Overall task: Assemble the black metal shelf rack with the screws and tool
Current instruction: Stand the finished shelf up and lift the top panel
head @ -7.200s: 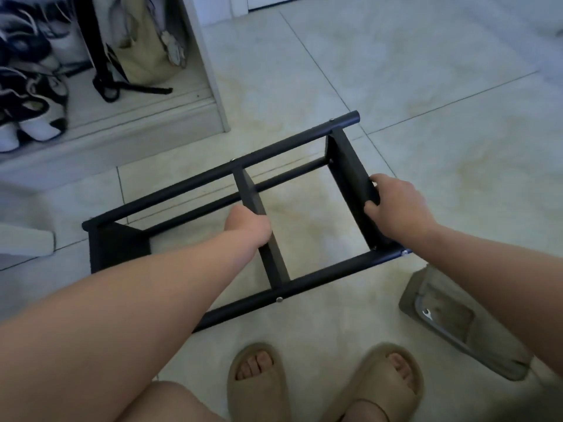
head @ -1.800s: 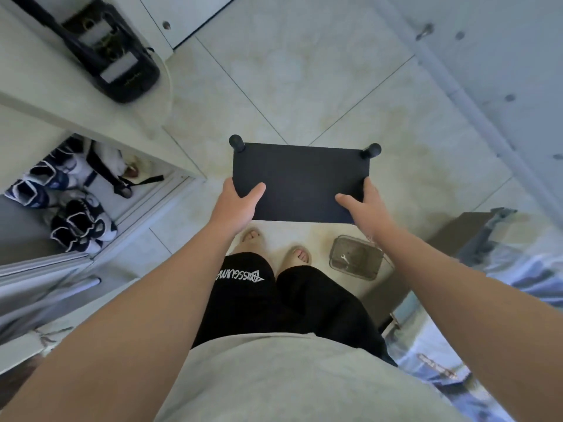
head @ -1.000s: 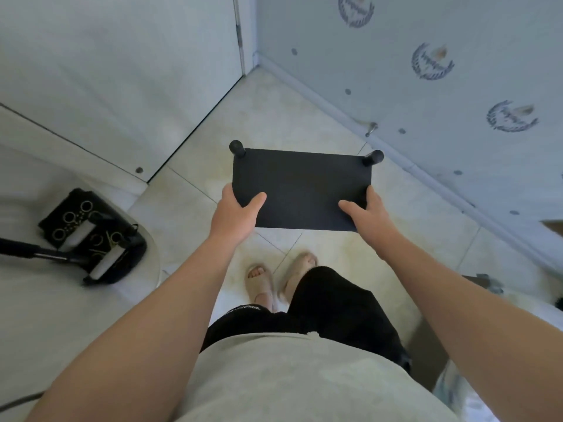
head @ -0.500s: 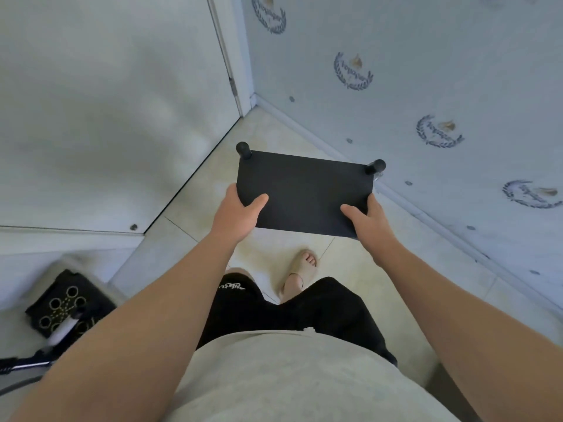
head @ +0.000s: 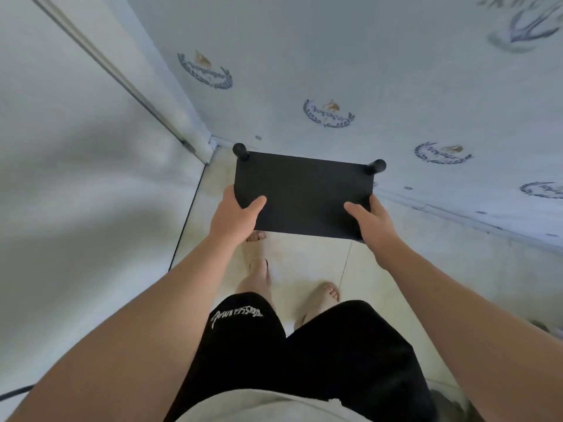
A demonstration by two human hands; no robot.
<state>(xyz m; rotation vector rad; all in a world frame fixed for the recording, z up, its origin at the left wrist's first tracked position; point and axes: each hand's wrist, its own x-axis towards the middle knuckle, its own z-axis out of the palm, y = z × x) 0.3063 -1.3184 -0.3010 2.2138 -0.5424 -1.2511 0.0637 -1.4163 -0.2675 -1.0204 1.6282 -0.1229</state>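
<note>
I carry the black metal shelf rack (head: 304, 190) upright in front of me, seen from above as a flat black top panel with two round post ends at its far corners. My left hand (head: 236, 216) grips the panel's near left corner, thumb lying on top. At the near right corner my right hand (head: 373, 222) holds it the same way. The rack's legs and lower shelves are hidden under the top panel. No screws or tool are in view.
A pale wall (head: 396, 71) printed with blue wreath emblems runs across the far side and right. A white door (head: 76, 178) stands on the left, meeting the wall at a corner just beyond the rack. Beige floor tiles (head: 307, 257) lie below, with my feet on them.
Over the last second I have walked and turned with the rack toward the corner of door and wall. The black device on the left has dropped out of view. My grip is unchanged.
</note>
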